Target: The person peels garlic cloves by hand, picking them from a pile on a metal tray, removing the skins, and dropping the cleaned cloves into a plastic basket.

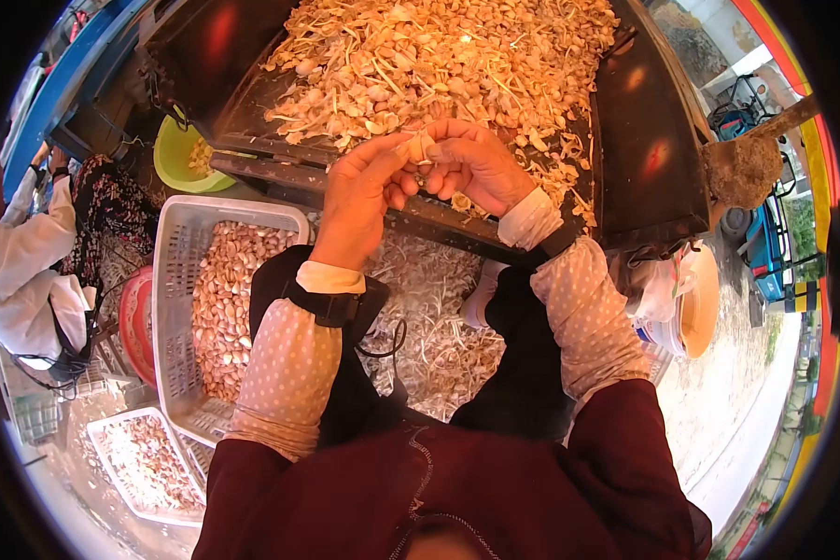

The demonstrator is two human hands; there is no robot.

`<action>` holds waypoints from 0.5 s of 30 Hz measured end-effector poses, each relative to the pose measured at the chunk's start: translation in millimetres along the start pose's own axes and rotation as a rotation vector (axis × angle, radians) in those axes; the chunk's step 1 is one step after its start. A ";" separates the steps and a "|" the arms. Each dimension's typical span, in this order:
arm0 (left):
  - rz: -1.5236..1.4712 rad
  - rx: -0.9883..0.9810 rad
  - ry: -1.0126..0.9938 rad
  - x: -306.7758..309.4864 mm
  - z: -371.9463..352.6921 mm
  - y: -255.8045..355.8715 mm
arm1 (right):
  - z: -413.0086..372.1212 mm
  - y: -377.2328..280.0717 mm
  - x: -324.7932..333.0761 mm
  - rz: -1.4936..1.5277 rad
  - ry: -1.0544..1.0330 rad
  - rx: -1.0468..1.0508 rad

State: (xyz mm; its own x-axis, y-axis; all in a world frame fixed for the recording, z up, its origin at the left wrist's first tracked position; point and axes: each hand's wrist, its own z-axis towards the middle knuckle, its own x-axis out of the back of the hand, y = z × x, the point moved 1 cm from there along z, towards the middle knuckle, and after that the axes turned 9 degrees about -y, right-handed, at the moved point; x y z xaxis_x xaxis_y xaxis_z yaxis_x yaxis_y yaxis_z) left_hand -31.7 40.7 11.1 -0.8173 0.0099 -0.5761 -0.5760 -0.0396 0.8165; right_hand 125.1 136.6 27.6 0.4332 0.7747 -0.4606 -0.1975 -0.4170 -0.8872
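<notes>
My left hand [357,194] and my right hand [488,168] meet over the near edge of a dark tray table [285,177]. Fingertips of both hands pinch a pale garlic clove [420,147] between them; the curled fingers hide part of it. Just beyond my hands, a large heap of garlic cloves and loose skins [439,65] covers the table. Left of my knees stands a white plastic basket [173,280], and peeled-looking, pinkish garlic cloves [233,299] fill much of it.
A green basin [173,154] sits behind the basket, and a red basin [137,327] beside it. A smaller white crate [149,511] holds more garlic. Another person [37,252] sits at left. Garlic skins [429,327] litter the floor between my legs. Buckets [695,303] stand at right.
</notes>
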 end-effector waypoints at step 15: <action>0.098 0.097 -0.045 -16.1 -9.1 11.6 | -10.9 -11.6 -24.3 -0.220 0.035 0.032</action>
State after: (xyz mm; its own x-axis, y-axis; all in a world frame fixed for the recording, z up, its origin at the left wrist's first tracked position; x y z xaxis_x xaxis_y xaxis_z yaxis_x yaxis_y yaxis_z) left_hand -25.0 31.0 29.5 -0.8683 0.0555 -0.4929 -0.4904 0.0538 0.8698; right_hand 126.5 117.4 49.4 0.4991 0.8283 -0.2547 -0.1225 -0.2235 -0.9670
